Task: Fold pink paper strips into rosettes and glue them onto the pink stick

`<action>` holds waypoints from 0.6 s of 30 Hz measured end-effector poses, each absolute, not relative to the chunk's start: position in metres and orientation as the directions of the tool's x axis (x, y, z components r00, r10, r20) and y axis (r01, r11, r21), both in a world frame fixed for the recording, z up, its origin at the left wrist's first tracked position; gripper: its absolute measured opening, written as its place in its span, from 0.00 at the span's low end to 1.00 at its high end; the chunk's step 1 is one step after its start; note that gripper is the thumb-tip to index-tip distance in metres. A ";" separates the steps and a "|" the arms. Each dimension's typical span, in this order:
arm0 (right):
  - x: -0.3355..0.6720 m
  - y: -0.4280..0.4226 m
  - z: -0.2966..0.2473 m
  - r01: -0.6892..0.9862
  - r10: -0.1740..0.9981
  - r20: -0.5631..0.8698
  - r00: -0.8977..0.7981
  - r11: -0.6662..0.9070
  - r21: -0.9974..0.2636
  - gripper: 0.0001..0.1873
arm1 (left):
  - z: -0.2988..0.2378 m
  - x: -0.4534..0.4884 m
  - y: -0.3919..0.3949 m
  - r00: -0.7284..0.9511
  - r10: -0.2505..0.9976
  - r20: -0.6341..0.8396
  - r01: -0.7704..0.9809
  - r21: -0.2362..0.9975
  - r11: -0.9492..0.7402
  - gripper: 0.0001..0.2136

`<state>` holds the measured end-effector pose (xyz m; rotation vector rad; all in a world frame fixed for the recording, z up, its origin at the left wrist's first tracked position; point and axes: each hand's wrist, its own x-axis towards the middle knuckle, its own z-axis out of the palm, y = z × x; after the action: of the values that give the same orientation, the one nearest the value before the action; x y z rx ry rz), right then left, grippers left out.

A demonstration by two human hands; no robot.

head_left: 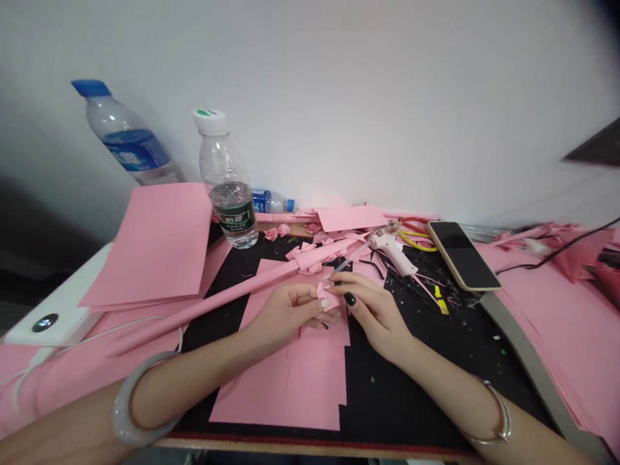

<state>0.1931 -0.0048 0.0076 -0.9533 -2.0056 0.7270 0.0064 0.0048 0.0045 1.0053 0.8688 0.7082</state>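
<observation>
My left hand (285, 315) and my right hand (374, 316) meet above a black cutting mat (387, 387). Between their fingertips they pinch a small folded piece of pink paper (328, 298). A thin, pale rod (349, 258) runs up from near my right fingers towards a white and pink hot glue gun (392, 253), which lies just beyond that hand. A long rolled pink paper tube (208, 302) passes behind my left hand. Beneath both hands lies a cut pink paper sheet (285, 381).
Stacked pink sheets (150, 245) lie at the left, beside a white device (48, 316) with a cable. Water bottles (227, 181) stand at the back. A phone (462, 255), yellow and red cords, paper flowers and scraps surround the mat.
</observation>
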 end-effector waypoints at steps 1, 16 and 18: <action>0.193 -0.004 0.007 0.370 0.847 0.387 -0.363 0.513 -0.775 0.11 | 0.004 0.007 0.005 0.490 0.828 -0.272 -0.096 0.928 0.361 0.08; 0.187 -0.007 0.011 0.473 0.782 0.234 -0.577 0.554 -0.685 0.16 | 0.000 0.005 0.000 0.667 0.701 -0.251 0.063 0.957 0.282 0.07; 0.187 -0.007 0.011 0.468 0.775 0.232 -0.588 0.560 -0.683 0.15 | 0.000 0.005 0.000 0.678 0.692 -0.250 0.075 0.959 0.274 0.07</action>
<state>0.1866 -0.0069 0.0109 -0.9969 -2.2768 0.7825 0.0047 0.0003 0.0005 1.2446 0.7509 0.4717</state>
